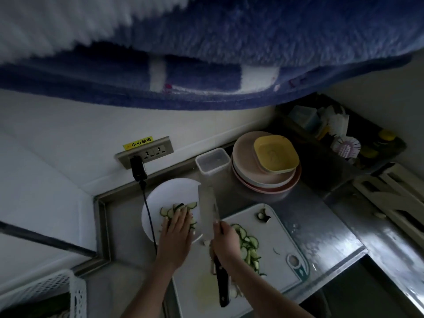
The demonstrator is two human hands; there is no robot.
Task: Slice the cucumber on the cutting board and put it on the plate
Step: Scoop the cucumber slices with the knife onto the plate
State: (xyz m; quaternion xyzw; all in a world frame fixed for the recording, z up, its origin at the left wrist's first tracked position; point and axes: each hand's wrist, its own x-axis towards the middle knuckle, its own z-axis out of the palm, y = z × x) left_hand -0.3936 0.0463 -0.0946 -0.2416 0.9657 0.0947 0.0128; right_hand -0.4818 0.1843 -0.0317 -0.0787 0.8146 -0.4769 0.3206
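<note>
Head view — one knife (210, 216) in right grip (226, 241), left hand (177, 228) flat on one plate's (169, 191) slices (176, 208).

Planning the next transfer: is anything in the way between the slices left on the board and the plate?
Only the knife, held by the right hand, lies between the cucumber slices on the cutting board and the plate. The left hand rests on the plated slices.

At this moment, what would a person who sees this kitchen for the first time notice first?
Probably the two hands at the center: the right hand grips a cleaver whose blade reaches over the white plate, while the left hand lies with straight fingers on the cucumber slices there. More slices wait on the cutting board. A blue fuzzy garment fills the top of the view.
</note>
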